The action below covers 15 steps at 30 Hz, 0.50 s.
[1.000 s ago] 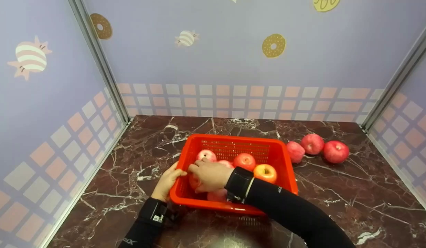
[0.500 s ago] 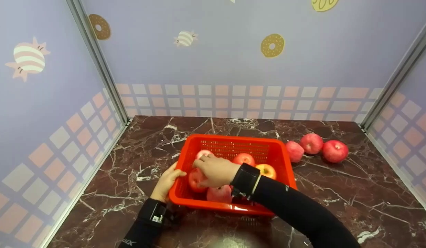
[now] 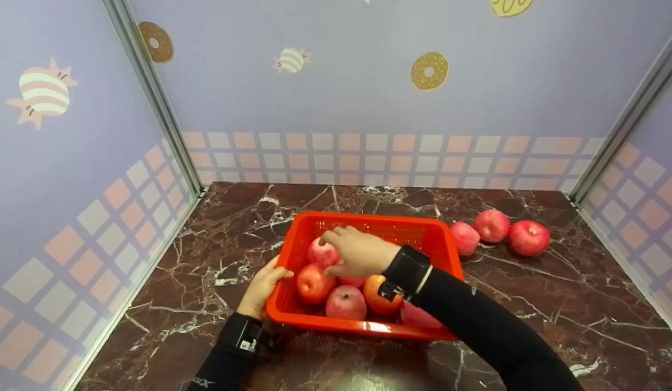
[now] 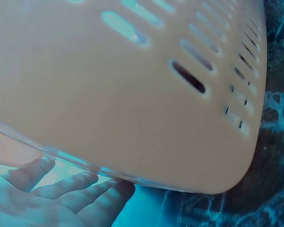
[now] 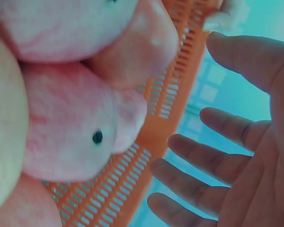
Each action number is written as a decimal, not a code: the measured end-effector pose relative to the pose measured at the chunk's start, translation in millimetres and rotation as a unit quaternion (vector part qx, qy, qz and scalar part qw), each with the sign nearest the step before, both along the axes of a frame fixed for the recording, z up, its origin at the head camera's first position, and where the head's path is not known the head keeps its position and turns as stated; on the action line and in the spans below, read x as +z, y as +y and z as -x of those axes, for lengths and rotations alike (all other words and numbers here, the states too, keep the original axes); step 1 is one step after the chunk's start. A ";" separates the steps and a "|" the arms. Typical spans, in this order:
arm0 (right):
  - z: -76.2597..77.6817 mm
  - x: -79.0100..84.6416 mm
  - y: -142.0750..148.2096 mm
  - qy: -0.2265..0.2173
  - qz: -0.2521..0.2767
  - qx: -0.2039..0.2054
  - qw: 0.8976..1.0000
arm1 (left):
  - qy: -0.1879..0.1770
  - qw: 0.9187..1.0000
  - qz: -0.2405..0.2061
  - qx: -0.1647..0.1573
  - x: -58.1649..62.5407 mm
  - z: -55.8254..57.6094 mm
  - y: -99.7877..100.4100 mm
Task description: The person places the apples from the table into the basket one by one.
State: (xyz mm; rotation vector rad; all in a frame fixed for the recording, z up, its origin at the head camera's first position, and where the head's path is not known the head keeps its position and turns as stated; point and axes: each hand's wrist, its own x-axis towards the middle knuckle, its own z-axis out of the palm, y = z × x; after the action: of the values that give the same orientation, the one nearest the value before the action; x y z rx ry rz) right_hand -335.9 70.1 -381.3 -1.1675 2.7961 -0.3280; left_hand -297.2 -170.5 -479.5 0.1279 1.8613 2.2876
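In the head view my left hand holds the left side of a red plastic basket, thumb over the rim; in the left wrist view its fingers lie against the outside. Several apples fill the basket, among them a red one at the left, a pinkish one by the front wall and an orange-yellow one. Above them hovers my right hand, fingers spread, near a pink apple. The right wrist view shows nothing in that palm. My right forearm hides part of the basket.
Three loose apples, lie on the dark marbled table right of the basket. Patterned lilac panels enclose the back and both sides.
My right hand has let go of an apple at the basket's left, lifted and moved right. The left hand stays on the rim. More of the front apples now show.
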 end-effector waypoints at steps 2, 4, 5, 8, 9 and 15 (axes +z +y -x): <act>2.4 3.3 5.8 0.004 0.008 -0.004 1.000 | 0.001 1.000 0.001 0.000 -0.2 0.1 -0.1; 4.6 6.9 12.1 0.007 0.015 -0.009 1.000 | 0.004 1.000 0.004 0.001 -0.4 0.3 -0.3; 5.6 8.8 15.3 0.008 0.019 -0.012 1.000 | 0.005 1.000 0.004 0.000 -0.4 0.3 -0.3; 8.8 13.4 24.7 0.007 0.027 -0.021 0.999 | 0.005 1.000 0.001 0.000 0.1 0.0 0.1; 9.9 14.8 27.8 0.006 0.028 -0.025 0.999 | 0.004 1.000 -0.001 0.001 0.3 -0.2 0.4; 18.2 20.5 48.0 0.001 0.042 -0.063 0.997 | -0.002 1.000 -0.012 0.006 0.0 -1.3 1.9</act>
State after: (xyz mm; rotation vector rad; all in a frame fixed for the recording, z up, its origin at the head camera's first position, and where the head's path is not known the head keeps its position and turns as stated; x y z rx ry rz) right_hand -354.0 118.1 -360.8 -1.0082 2.8911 -0.4590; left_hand -295.9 -168.6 -479.5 0.1159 1.8373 2.3167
